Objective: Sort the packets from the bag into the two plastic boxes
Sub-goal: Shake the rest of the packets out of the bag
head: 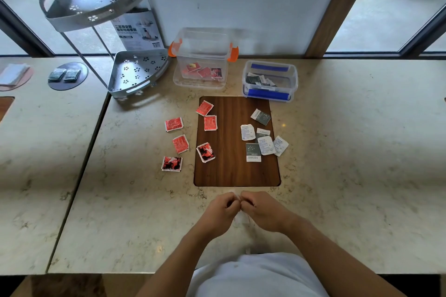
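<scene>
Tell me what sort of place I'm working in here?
Probably a café or restaurant window counter, though that's a guess: a long marble-look countertop with an inset wooden panel, large windows right behind it, and a coaster at the neighbouring seat.

No legible text anywhere.

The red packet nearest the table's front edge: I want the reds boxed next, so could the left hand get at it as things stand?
Probably yes. The red packet lies alone on bare table, nothing over it, and the left hand has an unobstructed path, though it seems pinched on something small.
</scene>
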{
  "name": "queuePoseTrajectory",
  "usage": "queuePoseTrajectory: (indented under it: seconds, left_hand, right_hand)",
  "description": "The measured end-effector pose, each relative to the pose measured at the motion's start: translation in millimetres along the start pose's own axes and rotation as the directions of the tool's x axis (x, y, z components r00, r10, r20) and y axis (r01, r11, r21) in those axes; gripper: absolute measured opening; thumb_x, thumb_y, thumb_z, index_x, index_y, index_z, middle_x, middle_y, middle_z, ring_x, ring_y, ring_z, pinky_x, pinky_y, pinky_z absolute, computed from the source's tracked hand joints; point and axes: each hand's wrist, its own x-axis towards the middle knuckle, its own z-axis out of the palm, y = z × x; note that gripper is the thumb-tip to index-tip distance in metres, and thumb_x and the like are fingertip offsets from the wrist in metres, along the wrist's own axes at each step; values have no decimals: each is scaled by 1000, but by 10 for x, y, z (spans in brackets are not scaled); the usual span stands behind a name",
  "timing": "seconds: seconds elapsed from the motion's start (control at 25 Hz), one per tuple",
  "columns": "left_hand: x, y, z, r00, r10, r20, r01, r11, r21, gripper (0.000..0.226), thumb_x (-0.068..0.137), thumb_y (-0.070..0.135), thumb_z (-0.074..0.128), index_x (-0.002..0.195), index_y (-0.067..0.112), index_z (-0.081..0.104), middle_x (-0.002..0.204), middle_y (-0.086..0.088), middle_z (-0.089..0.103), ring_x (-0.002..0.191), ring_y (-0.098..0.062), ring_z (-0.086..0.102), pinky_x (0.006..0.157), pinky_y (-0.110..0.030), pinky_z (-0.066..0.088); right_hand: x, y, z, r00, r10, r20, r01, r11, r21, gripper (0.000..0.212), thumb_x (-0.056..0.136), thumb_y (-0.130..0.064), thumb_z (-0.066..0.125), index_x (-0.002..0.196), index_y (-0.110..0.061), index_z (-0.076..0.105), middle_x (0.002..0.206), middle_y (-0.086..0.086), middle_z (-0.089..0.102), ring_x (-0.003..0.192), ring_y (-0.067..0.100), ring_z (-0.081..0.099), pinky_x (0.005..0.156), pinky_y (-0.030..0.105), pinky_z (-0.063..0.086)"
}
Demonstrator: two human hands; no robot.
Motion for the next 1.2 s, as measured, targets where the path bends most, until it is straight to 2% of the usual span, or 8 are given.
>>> queuePoseTrajectory:
  seconds: [0.24,0.44,0.64,0.76,0.96,1.04,1.12,1.2]
  left_hand:
    - [14,14,-46,999,37,-13,-36,998,54,24,99,24,49,85,16,67,72,8,61,58,0,49,50,-12,39]
    - [18,-2,-104,989,55,-137,-37,991,126,28,86,30,57,59,26,52,50,13,48,46,-3,40,45,-16,32]
    - [64,-4,-248,978,79,-193,-9,941,338,30,85,36,61,62,17,59,52,6,51,47,-7,41,47,-26,34]
    - [55,19,-272,990,49,-131,-22,979,201,28,88,35,60,65,19,59,56,7,53,51,-6,44,50,-26,38]
    - [29,-27,-266,989,-71,-131,56,992,-115,8,95,19,57,91,24,61,92,-1,66,79,-13,62,64,-25,52]
    - [60,-46,-250,990,-84,-113,66,986,-153,28,88,7,59,108,27,59,115,1,61,100,-13,61,74,-26,57]
    - [80,-50,-180,998,-58,-1,58,994,-96,59,79,4,67,129,31,50,132,8,50,119,-10,51,82,-24,56]
    - [85,-20,-70,995,-33,97,40,996,-74,76,77,8,74,141,34,42,137,12,44,125,-10,45,82,-18,52]
  right_hand:
    - [-8,3,102,994,30,-100,-19,994,108,35,100,-20,46,67,-32,48,63,-11,49,54,0,43,52,19,35]
    - [-1,39,21,953,88,-291,-76,996,52,31,96,-24,51,65,-26,47,58,-9,47,52,4,38,51,19,33]
    - [13,85,-112,913,85,-398,-114,992,-49,31,92,-24,57,63,-25,46,55,-8,46,50,4,38,50,20,33]
    - [34,94,-97,895,110,-433,-101,994,45,26,91,-22,59,66,-21,51,68,-5,52,58,7,45,55,19,38]
    - [-13,141,-114,906,196,-375,-112,966,235,17,92,-29,61,77,-21,64,78,-4,65,75,12,63,67,23,53]
    - [-16,116,-110,903,238,-358,-127,943,306,19,92,-33,60,77,-23,66,74,-7,68,72,11,65,63,19,53]
    - [-1,98,-119,898,269,-348,-114,906,408,21,93,-32,61,79,-18,68,74,-3,71,74,15,69,70,27,60]
    - [14,61,-150,897,287,-335,-72,844,531,19,93,-27,62,83,-12,70,77,2,74,76,19,72,78,38,63]
